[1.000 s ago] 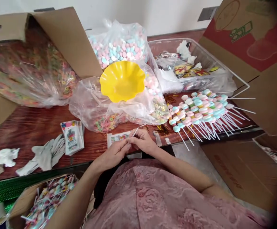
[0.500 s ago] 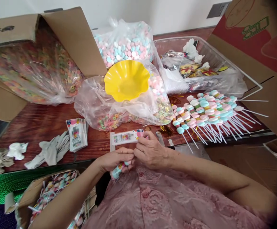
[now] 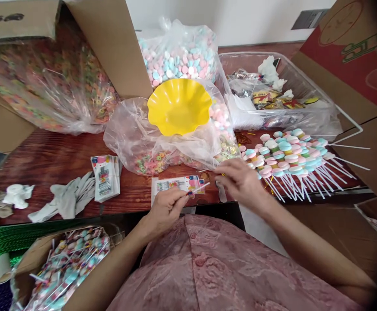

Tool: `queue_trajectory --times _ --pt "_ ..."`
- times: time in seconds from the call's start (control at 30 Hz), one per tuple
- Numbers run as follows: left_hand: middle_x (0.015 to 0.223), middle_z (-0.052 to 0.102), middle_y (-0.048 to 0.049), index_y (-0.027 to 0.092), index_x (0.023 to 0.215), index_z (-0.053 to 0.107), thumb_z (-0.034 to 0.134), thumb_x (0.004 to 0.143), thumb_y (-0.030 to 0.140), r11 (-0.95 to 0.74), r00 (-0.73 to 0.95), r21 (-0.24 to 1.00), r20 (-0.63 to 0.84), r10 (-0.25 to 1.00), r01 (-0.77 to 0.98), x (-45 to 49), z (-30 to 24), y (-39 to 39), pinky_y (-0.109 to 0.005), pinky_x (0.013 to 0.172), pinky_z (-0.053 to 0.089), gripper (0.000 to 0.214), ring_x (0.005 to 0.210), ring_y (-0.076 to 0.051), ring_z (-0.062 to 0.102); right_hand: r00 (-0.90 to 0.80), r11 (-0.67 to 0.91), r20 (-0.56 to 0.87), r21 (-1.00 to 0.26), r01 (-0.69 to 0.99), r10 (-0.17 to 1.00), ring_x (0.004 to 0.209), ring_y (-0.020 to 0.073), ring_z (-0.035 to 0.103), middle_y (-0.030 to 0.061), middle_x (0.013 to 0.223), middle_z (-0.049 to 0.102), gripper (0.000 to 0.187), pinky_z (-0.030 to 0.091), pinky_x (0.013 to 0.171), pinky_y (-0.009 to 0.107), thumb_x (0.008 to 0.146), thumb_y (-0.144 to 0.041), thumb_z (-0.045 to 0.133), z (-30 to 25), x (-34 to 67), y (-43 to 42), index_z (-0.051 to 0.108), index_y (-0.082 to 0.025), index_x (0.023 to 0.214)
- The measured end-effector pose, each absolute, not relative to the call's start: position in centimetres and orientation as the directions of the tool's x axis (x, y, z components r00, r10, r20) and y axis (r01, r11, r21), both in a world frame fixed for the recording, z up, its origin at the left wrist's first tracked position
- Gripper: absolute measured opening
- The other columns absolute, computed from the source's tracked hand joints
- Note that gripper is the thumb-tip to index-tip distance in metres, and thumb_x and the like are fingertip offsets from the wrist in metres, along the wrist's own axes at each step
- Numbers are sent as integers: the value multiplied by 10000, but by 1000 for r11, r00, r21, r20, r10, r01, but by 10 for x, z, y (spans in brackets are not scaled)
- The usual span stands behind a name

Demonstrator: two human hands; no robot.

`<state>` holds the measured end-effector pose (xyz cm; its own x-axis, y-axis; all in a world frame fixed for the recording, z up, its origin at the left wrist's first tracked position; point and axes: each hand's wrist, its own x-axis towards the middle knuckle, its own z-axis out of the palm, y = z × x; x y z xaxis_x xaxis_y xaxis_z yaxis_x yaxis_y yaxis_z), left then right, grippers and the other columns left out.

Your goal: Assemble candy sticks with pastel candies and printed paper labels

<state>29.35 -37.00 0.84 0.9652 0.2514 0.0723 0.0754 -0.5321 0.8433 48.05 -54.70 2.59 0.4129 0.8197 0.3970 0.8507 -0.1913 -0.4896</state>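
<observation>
My left hand (image 3: 166,208) is closed around a candy stick (image 3: 197,188), whose white end pokes out to the right over a printed wrapper (image 3: 178,184) lying at the table's front edge. My right hand (image 3: 240,180) hovers palm down just right of it, fingers curled toward the clear bag, near the gold twist ties and the row of pastel candy sticks (image 3: 289,155). Whether its fingertips hold anything is unclear.
A yellow scalloped bowl (image 3: 179,105) sits on a clear bag of candy rings (image 3: 149,147). Behind stands a bag of pastel candies (image 3: 180,58), with a clear tray (image 3: 318,99) to the right. A wrapper stack (image 3: 106,177) and cloth gloves (image 3: 65,201) lie left. A box of finished sticks (image 3: 65,263) is below.
My hands have parted. The left hand now holds the stick with its end pointing right, and the right hand has moved away to the right and up toward the bag and candy sticks.
</observation>
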Motion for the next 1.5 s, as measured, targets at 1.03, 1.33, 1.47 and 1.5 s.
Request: queue_trajectory --times 1.03,1.33,1.47,1.5 --pt "573 496 57 151 648 545 698 707 463 507 860 833 -412 301 221 347 5 -395 -158 369 330 353 381 -16 394 550 141 253 -961 238 796 583 122 618 3 698 684 76 501 557 248 866 -245 654 24 455 -505 675 -206 805" --pt "640 481 54 155 756 584 620 777 484 404 844 893 -365 392 198 333 -15 -387 -188 458 374 331 461 -38 424 324 157 584 -625 765 744 753 132 649 34 855 690 347 513 645 249 852 -38 486 -4 451 -497 741 -251 951" --pt "677 482 30 164 755 556 450 880 281 37 873 986 -159 460 160 326 -14 -387 -234 588 393 201 600 -88 474 342 80 570 -588 805 747 726 134 639 38 821 680 352 498 618 245 848 -37 477 -11 448 -491 750 -238 944" --pt "695 498 19 163 750 550 436 880 230 -105 880 984 -76 470 141 324 -14 -387 -249 633 396 185 652 -103 484 357 53 545 -598 800 759 715 136 637 38 809 679 337 497 619 251 850 -44 481 -12 448 -489 749 -231 931"
